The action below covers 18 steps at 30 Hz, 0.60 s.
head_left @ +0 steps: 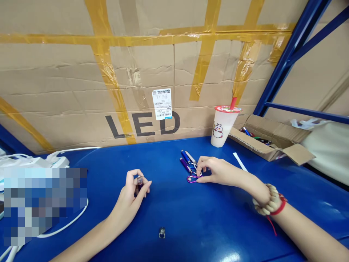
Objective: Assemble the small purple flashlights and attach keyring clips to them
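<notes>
My left hand (135,196) is closed around a small dark cylinder with a metallic tip (140,180), like a mini flashlight; most of it is hidden by the fingers. On the blue table, my right hand (209,169) pinches at the edge of a purple carabiner (191,179). Just beyond it lie a purple penlight (185,164), a blue penlight (185,156) and a silvery one (190,156), side by side, with metal rings at their near ends. Nearer to me, apart from both hands, sits a small dark square piece with a shiny face (162,233).
A lidded drink cup (224,127) with a red straw stands behind my right hand. Right of it is an open cardboard box (268,149) with pens inside. A white strip (240,161) lies nearby. White power strips (40,162) and cables are at left; a large carton (81,91) stands behind.
</notes>
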### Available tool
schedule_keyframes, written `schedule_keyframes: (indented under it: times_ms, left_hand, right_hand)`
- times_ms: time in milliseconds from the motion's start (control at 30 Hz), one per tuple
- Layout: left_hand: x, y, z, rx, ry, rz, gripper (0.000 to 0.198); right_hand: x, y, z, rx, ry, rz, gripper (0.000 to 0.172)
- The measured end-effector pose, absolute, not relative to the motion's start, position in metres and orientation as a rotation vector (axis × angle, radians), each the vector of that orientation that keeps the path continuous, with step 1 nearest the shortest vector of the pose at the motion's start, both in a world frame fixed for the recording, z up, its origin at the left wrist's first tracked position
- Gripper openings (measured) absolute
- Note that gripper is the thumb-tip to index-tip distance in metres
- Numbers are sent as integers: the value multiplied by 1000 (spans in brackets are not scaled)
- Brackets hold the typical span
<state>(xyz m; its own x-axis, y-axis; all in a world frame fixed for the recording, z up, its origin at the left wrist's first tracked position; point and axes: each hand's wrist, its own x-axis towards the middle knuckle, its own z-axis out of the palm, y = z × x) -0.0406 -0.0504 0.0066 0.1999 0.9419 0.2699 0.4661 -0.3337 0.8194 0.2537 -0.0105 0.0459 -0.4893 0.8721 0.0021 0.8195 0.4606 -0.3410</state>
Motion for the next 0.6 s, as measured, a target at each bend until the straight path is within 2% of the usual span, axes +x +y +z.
schedule_keyframes:
  times_ms: [200, 400, 600]
  left_hand:
    - [-39, -50, 9, 1897, 1333, 1041, 23]
    - [-38, -50, 10, 1892, 1328, 1054, 22]
    - [-38, -51, 10, 1887, 1327, 1056, 21]
  right_hand:
    - [265, -5, 46, -1509, -2530, 330, 22]
    - [273, 2, 45, -1597, -2350, 43, 29]
    - [258, -5, 47, -1533, -2344, 209, 29]
